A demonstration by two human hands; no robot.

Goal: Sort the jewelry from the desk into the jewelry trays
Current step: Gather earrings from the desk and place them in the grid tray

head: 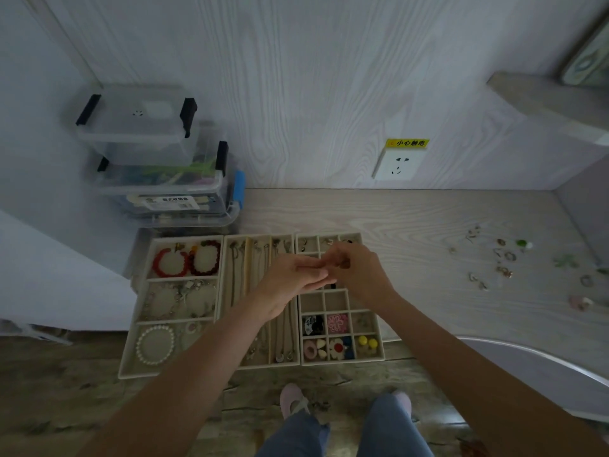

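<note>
Left tray (131,351): bracelets (171,262), three sections.
Middle tray (221,291): necklaces.
Right tray (380,344): small pieces.
Your left hand (290,285): fingers straight.
Your right hand (356,268): pinching something, unclear.
Loose jewelry (504,258): desk's right edge.

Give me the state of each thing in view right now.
Left hand: open, palm up over the trays.
Right hand: fingers pinching a small, blurred item.
Left tray: holds bracelets.
Middle tray: holds necklaces.
Right tray: partly filled.
Loose jewelry: still on desk.
Top storage box: lid on.
</note>
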